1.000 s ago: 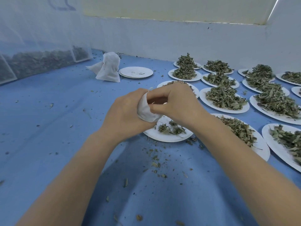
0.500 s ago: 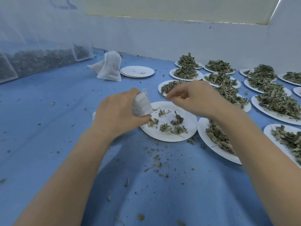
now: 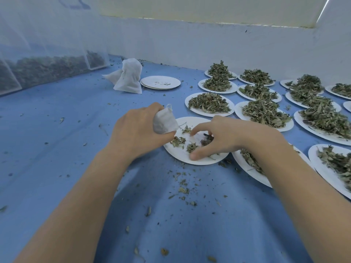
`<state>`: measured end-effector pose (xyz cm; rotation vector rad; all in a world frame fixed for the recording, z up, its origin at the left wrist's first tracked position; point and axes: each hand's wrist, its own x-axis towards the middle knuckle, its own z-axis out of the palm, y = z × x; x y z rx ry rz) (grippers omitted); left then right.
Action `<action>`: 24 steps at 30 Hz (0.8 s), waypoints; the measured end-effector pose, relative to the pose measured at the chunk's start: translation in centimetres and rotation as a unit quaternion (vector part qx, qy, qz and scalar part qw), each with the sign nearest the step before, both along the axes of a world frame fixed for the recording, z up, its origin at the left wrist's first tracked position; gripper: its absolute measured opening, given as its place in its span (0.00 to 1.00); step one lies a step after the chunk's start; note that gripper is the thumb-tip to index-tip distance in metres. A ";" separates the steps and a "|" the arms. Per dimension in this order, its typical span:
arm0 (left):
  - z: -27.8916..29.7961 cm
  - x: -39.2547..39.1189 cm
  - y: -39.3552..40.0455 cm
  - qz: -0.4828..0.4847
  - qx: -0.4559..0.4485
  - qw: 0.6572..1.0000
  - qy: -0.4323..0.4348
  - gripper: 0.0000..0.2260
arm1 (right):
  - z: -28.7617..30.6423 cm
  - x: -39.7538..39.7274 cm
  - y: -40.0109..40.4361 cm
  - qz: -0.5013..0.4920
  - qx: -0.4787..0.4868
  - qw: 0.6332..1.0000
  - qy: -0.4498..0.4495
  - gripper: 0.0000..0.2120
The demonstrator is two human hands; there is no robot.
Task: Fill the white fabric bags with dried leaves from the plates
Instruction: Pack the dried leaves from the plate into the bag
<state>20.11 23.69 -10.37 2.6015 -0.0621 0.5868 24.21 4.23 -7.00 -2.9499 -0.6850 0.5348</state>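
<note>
My left hand [image 3: 135,132] grips a small white fabric bag [image 3: 164,121] with a drawstring loop on top, held just over the left rim of a nearly bare white plate [image 3: 180,153]. A few dried leaves [image 3: 190,147] lie scattered on that plate. My right hand [image 3: 218,138] is down on the plate, fingers and thumb curved around some of those leaves. Whether they are pinched is hidden under the fingers.
Several white plates heaped with dried leaves [image 3: 209,102] fill the right side up to the wall. Two white bags [image 3: 128,77] and a stack of bare plates [image 3: 160,82] sit at the back. Mesh bags of leaves [image 3: 47,69] line the left. Crumbs litter the blue cloth [image 3: 182,188].
My right hand left the bag's mouth and dropped onto the near plate among the leaves. My left hand drew the bag a little to the left.
</note>
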 end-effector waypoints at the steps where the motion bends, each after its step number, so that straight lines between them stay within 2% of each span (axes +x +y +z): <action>1: 0.0 0.0 0.0 0.000 0.000 1.000 0.001 0.20 | -0.1 0.0 0.2 0.004 0.001 1.000 0.002 0.30; 5: 0.0 0.0 0.1 0.001 -0.002 1.000 0.006 0.19 | -0.7 -0.2 0.6 0.007 0.066 0.998 0.004 0.16; 10: 0.0 0.0 0.0 0.002 0.001 1.000 0.010 0.19 | -1.3 -0.2 1.4 -0.004 0.129 0.992 -0.018 0.06; 20: 0.0 0.0 -0.1 -0.014 0.022 0.999 0.032 0.18 | -0.8 -0.3 1.2 -0.011 0.195 0.976 -0.092 0.04; 22: 0.0 0.0 0.0 -0.019 0.037 0.999 0.035 0.18 | 0.6 -0.4 0.5 -0.015 0.221 0.967 -0.128 0.05; 24: 0.0 0.0 -0.1 -0.022 0.050 0.998 0.033 0.19 | 1.7 -0.5 0.2 0.007 0.202 0.961 -0.190 0.06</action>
